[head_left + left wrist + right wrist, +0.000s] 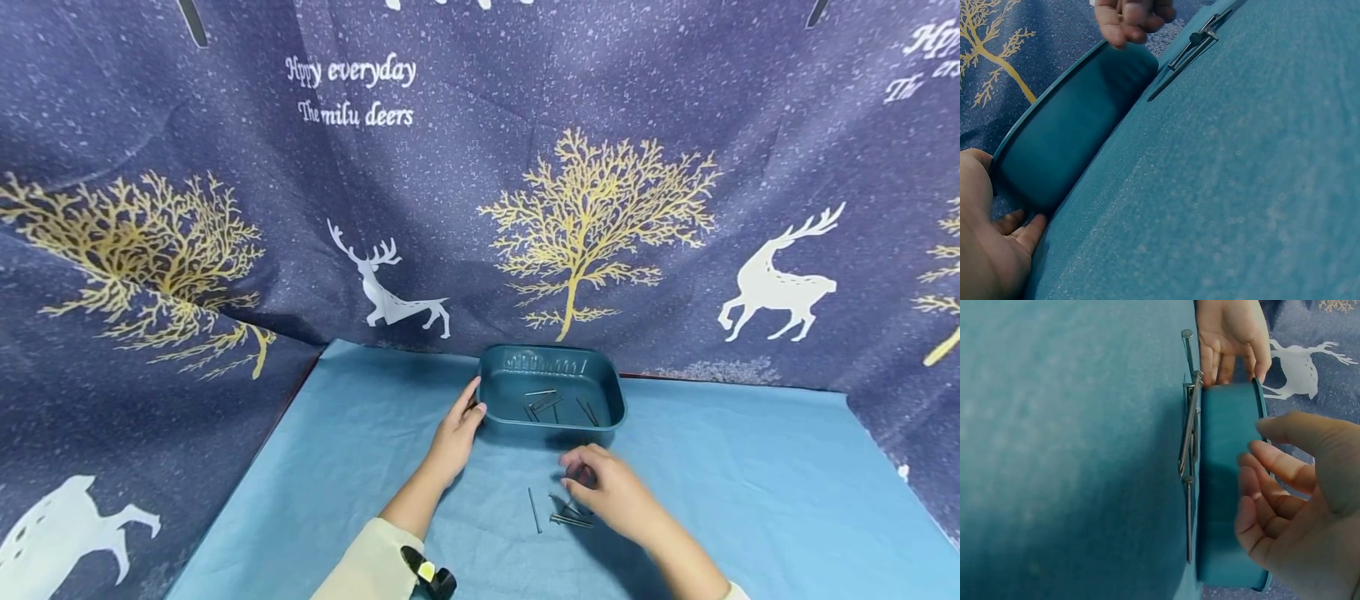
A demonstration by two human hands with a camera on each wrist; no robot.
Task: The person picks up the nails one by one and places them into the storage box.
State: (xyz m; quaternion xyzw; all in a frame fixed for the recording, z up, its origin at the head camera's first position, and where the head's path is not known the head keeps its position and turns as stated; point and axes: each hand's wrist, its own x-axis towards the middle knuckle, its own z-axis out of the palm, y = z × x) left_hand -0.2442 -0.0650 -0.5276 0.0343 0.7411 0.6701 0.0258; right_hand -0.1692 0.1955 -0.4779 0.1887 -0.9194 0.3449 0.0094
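Teal tray [540, 433], mid-frame, inner nails [545, 402] on its floor. Left hand [454, 435] against its left end, fingers extended, likely steadying it. Right hand [609, 490], lower right: fingers loosely bent, empty. Loose nails [534, 510], lower centre, presumably within easy reach.

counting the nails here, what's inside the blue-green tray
Several loose nails lie inside the tray, some bunched near its middle, two farther right. Its near side covers its own inner face and the floor tight behind it, so anything there can't be seen.
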